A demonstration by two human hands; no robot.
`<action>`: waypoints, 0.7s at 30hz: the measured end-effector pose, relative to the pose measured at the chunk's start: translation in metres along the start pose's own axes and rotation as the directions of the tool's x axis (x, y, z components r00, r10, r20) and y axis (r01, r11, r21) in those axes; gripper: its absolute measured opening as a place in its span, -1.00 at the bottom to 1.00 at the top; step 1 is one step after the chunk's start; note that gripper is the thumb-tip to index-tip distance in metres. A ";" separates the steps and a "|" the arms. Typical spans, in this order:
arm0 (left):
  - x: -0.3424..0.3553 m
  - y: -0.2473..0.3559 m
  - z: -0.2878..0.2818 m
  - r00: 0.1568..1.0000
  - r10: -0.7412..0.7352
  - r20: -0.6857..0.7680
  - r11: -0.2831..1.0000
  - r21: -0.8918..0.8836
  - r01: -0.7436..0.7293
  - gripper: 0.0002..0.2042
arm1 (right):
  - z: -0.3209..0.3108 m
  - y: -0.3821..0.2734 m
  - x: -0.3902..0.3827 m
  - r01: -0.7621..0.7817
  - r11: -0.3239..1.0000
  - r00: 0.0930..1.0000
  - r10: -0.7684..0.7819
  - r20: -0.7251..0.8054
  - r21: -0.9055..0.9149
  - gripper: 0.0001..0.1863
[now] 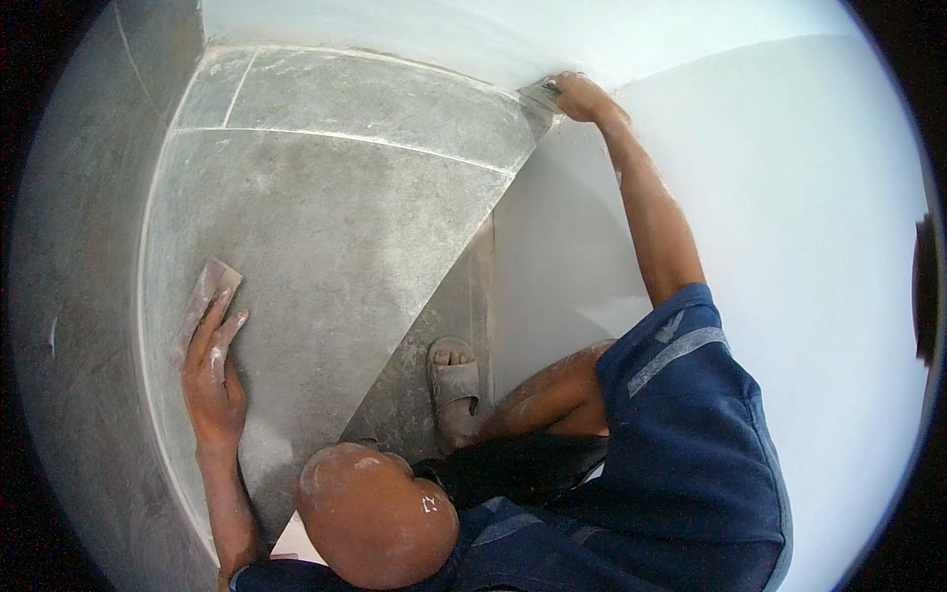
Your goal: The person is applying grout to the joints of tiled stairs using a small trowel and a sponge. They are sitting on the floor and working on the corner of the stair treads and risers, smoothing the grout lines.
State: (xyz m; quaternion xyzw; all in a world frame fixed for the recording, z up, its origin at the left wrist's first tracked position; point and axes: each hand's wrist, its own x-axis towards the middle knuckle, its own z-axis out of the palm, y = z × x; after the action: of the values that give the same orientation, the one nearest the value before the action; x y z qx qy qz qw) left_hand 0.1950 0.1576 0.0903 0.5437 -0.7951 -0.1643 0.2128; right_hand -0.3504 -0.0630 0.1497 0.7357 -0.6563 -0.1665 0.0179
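Observation:
My right hand (587, 99) reaches up to the far corner, its fingers closed round a scraper. The scraper's thin grey blade (539, 96) lies against the place where the white wall (779, 187) meets the grey slab surface (326, 227). At the left, my left hand (215, 370) holds a flat rectangular blade (205, 301), smeared with pale putty, with its fingers stretched along it. That blade rests on or just over the slab, near its left edge. White dust or putty coats the fingers of both hands. The handles of both tools are mostly hidden.
Pale joint lines (335, 134) cross the slabs. A dark grey wall (79, 296) rises along the left. My bent knee (380, 513) fills the lower middle. My foot in a dusty sandal (454, 380) stands on the darker floor (404, 385) beside the slab's diagonal edge.

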 end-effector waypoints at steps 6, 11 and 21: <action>0.001 -0.002 0.000 1.000 0.009 0.012 1.000 0.004 -0.010 -0.68 | 0.008 -0.009 -0.001 0.007 0.998 0.997 -0.012 0.072 0.070 -0.69; 0.003 0.001 0.002 1.000 -0.002 0.004 1.000 0.026 0.002 -0.62 | 0.012 -0.030 0.000 0.000 0.993 0.998 -0.007 0.061 0.117 -0.71; 0.000 0.001 -0.001 1.000 -0.023 -0.005 1.000 -0.002 0.023 -0.60 | -0.032 -0.094 0.003 0.098 0.973 0.957 -0.150 0.248 0.209 -0.71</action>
State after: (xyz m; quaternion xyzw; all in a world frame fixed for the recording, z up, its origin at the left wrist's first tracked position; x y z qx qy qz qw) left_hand 0.1947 0.1578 0.0920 0.5529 -0.7882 -0.1659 0.2133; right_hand -0.2515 -0.0591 0.1560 0.7453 -0.6183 -0.1982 -0.1517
